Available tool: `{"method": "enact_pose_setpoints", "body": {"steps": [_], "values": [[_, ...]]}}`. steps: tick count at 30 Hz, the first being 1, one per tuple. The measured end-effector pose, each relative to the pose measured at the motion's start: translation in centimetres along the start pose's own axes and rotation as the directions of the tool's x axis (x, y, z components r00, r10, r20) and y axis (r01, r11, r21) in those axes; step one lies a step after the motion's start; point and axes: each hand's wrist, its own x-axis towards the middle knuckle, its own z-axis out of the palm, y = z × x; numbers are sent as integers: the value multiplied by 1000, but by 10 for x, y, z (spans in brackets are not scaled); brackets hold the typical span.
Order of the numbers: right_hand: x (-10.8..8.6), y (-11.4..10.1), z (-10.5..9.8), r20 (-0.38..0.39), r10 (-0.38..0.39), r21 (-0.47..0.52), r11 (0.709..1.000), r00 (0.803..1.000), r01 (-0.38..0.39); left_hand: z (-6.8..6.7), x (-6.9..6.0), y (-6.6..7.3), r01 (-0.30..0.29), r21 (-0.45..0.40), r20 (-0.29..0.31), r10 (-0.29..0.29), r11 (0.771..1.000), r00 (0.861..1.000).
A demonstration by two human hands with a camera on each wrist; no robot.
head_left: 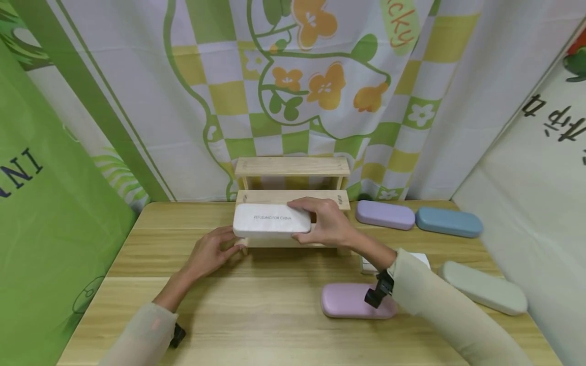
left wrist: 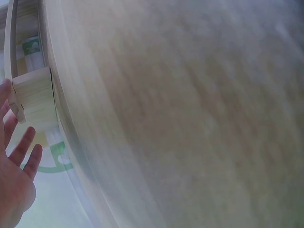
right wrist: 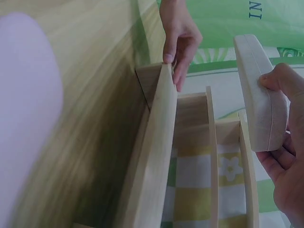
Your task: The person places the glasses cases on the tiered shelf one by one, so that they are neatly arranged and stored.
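Case (head_left: 271,220), white, seemingly stiff and light, hangs aloft by a wooden shelf (head_left: 270,196) in the right grip (head_left: 327,222), which pinches one end, likely the surest hold on smooth sides; the left grip (head_left: 211,252) pinches the shelf's end.

Bare left hand (head_left: 212,252) is at the left end of the stepped, pale wooden rack (head_left: 293,166), thumb and fingers pinching its lowest board. Bare right hand (head_left: 330,222) is raised by the rack's right half, thumb opposite the fingers in a solid grip. Forearms (head_left: 373,247) angle toward the rack, beige fabric sleeves (head_left: 453,305) ending short of the wrists.
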Motion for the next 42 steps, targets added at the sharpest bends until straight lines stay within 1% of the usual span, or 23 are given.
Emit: {"method": "enact_pose_setpoints", "body": {"steps": [5, 9, 15, 20, 27, 33, 38, 42], "values": [[11, 6, -5, -23, 29, 19, 999, 999, -29, 0, -1, 0, 8, 1, 8, -8, 1000, 1000], [20, 11, -8, -39, 77, 50, 996, 996, -75, 0, -2, 1, -9, 0, 6, 9, 1000, 1000], [33, 21, -12, -44, 145, 55, 988, 988, -143, 1, -3, -1, -36, 2, -8, 36, 999, 999], [44, 29, -16, -44, 162, 65, 985, 986, -159, 1, -3, -2, -34, 5, -5, 34, 999, 999], [59, 38, -22, -34, 182, 52, 982, 983, -180, -1, -3, -1, -27, -7, -3, 27, 1000, 1000], [72, 45, -23, -41, 234, 71, 970, 971, -231, 0, -3, 0, -14, -11, 5, 14, 1000, 1000], [79, 49, -23, -16, 268, 72, 961, 963, -266, 1, -2, 2, -6, -15, 19, 6, 1000, 1000], [88, 53, -22, 5, 301, 68, 951, 954, -301, 0, -1, 3, -5, -12, 16, 5, 1000, 1000]]}}
